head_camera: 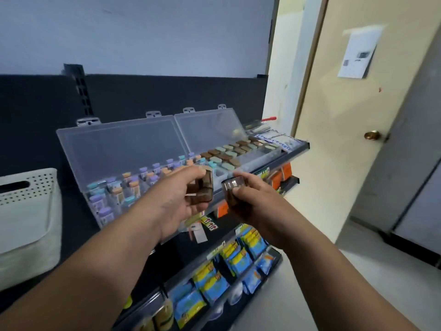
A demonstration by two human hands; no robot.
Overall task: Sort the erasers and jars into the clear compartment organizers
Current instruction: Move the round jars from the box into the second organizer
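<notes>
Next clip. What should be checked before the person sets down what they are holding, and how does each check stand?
1. The left hand grips a brown translucent jar: ok.
2. The right hand grips a second brown translucent jar: ok.
3. Lid of the left clear plastic organizer is open: ok.
4. Lid of the right clear plastic organizer is open: ok.
5. A free compartment behind the jars: ok, one looks empty.
6. Jars capped: cannot tell, blurred.
</notes>
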